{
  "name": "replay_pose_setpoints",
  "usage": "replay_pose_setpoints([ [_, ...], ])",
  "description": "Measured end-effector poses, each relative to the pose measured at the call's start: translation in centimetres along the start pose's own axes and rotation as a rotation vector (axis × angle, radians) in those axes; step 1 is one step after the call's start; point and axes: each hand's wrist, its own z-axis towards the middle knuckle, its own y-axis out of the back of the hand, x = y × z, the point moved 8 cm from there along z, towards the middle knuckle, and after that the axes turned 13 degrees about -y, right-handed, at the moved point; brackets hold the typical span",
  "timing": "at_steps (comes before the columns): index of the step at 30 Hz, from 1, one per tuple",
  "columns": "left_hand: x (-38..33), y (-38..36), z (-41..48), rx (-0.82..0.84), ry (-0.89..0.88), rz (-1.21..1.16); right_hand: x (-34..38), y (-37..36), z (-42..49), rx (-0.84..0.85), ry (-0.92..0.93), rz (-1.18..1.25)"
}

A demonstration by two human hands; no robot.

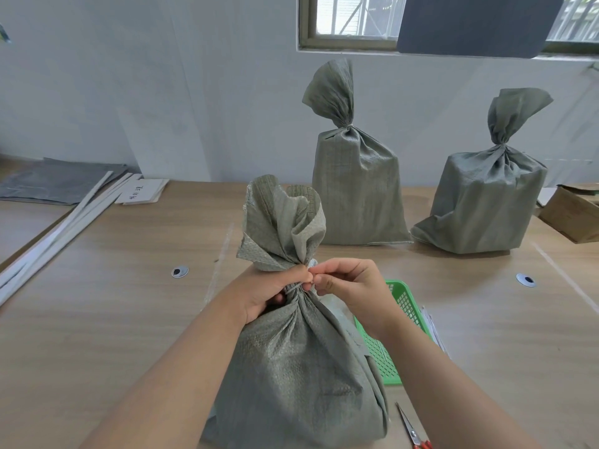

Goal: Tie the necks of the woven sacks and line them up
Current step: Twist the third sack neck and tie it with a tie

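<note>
Your left hand [270, 291] grips the gathered neck of the near sack [291, 367], while your right hand [350, 286] pinches the pale tie [296, 286] beside it. Two tied sacks stand far on the table [113, 319]: the taller sack [353, 189] left of the squat sack [483, 202]. A green basket [398, 319] sits just right of the near sack, and scissors [413, 431] lie near right.

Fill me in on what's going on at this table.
A person is tying the near sack. The left hand grips its gathered neck, and the right hand pinches the tie there. The tall sack and the squat sack stand tied by the wall. A green basket and scissors lie right of the near sack.
</note>
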Motion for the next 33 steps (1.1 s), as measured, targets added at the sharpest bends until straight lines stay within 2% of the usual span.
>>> replay_pose_setpoints([
  [13,0.0,0.1,-0.3,0.013,-0.049,-0.054,-0.3,-0.5,-0.3,0.072,-0.218,-0.073],
  [18,-0.8,-1.6,-0.7,0.208,-0.131,-0.153,-0.8,-0.9,-0.7,0.078,-0.249,-0.066],
  [23,-0.3,-1.5,-0.5,0.190,-0.142,-0.184,-1.1,-1.0,-1.0,-0.041,-0.235,-0.069],
  [26,-0.8,-1.5,-0.5,0.173,-0.169,-0.085,-1.1,-0.7,-1.2,-0.122,-0.207,-0.086],
  [33,-1.4,-2.2,-0.3,0.248,-0.192,0.004,-1.0,-0.5,-1.8,-0.122,-0.213,-0.150],
])
